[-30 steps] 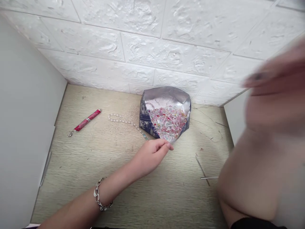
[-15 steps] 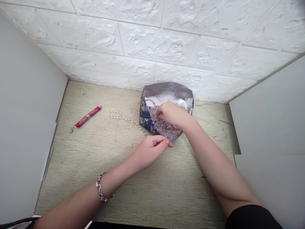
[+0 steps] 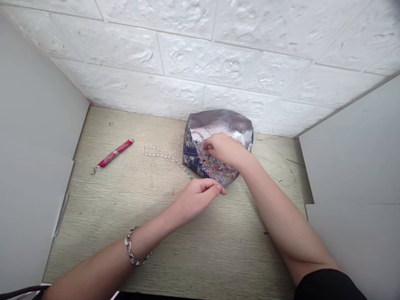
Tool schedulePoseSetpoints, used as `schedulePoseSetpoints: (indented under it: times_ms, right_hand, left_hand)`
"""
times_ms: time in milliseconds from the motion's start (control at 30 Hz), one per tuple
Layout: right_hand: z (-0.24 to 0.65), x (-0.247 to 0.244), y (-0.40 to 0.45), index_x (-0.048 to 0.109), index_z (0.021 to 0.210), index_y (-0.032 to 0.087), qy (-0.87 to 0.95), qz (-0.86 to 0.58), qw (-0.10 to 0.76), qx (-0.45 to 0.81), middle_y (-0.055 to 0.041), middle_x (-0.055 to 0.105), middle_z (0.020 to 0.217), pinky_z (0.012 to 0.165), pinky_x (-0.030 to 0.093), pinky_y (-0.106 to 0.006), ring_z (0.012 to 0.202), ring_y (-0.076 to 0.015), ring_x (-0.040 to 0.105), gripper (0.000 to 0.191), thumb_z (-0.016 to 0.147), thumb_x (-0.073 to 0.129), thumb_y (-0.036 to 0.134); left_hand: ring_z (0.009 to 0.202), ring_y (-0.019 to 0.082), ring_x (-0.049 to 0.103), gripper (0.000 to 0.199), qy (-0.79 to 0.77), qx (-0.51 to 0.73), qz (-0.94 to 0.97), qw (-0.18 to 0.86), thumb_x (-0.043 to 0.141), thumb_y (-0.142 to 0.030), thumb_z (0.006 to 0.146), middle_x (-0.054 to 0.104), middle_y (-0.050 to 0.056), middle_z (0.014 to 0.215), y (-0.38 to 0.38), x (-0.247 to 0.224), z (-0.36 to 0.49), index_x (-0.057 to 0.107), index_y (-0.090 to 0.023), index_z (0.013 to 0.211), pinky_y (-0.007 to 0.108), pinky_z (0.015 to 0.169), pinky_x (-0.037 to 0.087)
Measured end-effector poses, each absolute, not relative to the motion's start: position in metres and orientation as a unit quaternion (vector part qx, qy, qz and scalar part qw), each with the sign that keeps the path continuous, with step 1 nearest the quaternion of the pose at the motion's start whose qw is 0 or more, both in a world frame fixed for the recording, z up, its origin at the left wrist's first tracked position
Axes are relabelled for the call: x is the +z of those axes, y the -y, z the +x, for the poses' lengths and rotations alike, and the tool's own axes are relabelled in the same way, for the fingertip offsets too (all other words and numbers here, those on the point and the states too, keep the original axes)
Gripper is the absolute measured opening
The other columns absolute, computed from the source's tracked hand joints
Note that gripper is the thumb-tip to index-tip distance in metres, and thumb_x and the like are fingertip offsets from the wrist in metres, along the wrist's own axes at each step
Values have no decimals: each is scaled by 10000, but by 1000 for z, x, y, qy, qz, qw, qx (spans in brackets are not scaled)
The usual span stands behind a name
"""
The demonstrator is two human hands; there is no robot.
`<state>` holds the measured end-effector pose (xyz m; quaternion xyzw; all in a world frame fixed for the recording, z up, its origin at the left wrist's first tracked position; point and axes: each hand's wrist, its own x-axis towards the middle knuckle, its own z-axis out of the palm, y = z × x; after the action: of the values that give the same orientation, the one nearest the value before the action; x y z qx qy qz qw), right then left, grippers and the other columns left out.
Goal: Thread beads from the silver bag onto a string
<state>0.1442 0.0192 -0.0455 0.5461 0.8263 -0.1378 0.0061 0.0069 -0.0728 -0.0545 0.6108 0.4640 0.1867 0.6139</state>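
A silver-lined pouch [image 3: 215, 118] with a blue patterned outside stands against the wall, its mouth facing me. Inside lie many small pink, white and red beads [image 3: 218, 168]. My right hand [image 3: 223, 148] reaches into the pouch, fingers curled together over the beads; whatever its fingertips hold is too small to tell. Just in front of the pouch, my left hand [image 3: 203, 193] is closed in a pinch at the near end of a bead string [image 3: 165, 156]. From that hand the string runs left past the pouch and loops on the table, pale with a few turquoise beads.
A red patterned rod with a metal clasp [image 3: 115, 153] lies on the table at left. A tiny metal piece [image 3: 110, 123] is farther back. Thin clear thread [image 3: 292, 171] curls right of the pouch. White panels [image 3: 350, 166] border both sides; a white brick wall [image 3: 193, 54] stands behind.
My right hand has shifted very slightly left among the beads. My left hand keeps its pinch in nearly the same place.
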Motion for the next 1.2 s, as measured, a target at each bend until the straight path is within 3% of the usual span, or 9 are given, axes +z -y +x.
schedulePoseSetpoints:
  times_ms: [200, 267, 333, 467, 600, 833, 1033, 1200]
  right_hand:
    - [140, -45, -18, 652, 828, 188, -828, 545, 26, -130, -65, 620, 841, 597, 344, -235, 778, -168, 556, 182, 780, 476, 178]
    - [139, -45, -18, 651, 836, 189, -827, 547, 31, -126, -67, 620, 842, 590, 343, -237, 772, -170, 558, 190, 777, 472, 169]
    - [138, -45, -17, 647, 832, 179, -830, 543, 33, -125, -72, 620, 834, 603, 350, -239, 762, -166, 558, 193, 769, 467, 155]
    - [137, -46, -17, 626, 810, 151, -829, 543, 43, -127, -80, 617, 820, 598, 350, -230, 739, -155, 554, 170, 754, 465, 152]
    - [136, -48, -18, 587, 780, 137, -830, 543, 55, -117, -78, 597, 816, 552, 331, -229, 703, -152, 539, 138, 759, 464, 197]
    - [136, -49, -20, 494, 850, 131, -835, 540, -82, -74, -68, 520, 863, 674, 341, -236, 769, -140, 484, 141, 787, 371, 162]
    - [141, -39, -22, 443, 803, 151, -834, 519, -181, -47, -36, 475, 803, 664, 324, -237, 720, -128, 449, 102, 822, 350, 188]
    - [144, -37, -24, 429, 783, 153, -833, 522, -183, -18, -38, 474, 785, 658, 320, -243, 722, -137, 454, 150, 857, 315, 216]
  left_hand:
    - [532, 83, 408, 229, -455, 193, 586, 641, 450, -293, 769, 484, -34, 556, 73, -56, 8, 630, -158, 725, 204, 490, 291]
    - [416, 55, 314, 209, -455, 197, 522, 694, 459, -289, 770, 375, -65, 459, 72, -56, 7, 612, -157, 716, 191, 416, 234]
    - [357, 41, 305, 199, -441, 201, 419, 768, 456, -292, 778, 365, -74, 436, 69, -56, 5, 597, -160, 732, 178, 365, 204]
    - [526, 65, 559, 195, -394, 233, 226, 860, 444, -249, 799, 591, 2, 653, 61, -55, -1, 607, -146, 776, 140, 384, 325]
    - [719, 137, 627, 310, -360, 241, 141, 890, 370, -280, 841, 653, 82, 834, 56, -54, -6, 626, -107, 828, 155, 429, 408]
    - [776, 175, 626, 401, -330, 244, 119, 904, 339, -339, 855, 652, 121, 900, 53, -55, -7, 620, -65, 938, 175, 457, 452]
    - [485, 75, 528, 412, -323, 281, 148, 891, 304, -323, 870, 583, 53, 654, 48, -53, -13, 620, -58, 884, 139, 343, 361]
    - [389, 42, 404, 374, -325, 326, 181, 869, 338, -314, 851, 444, -6, 541, 48, -50, -15, 616, -70, 791, 123, 278, 255]
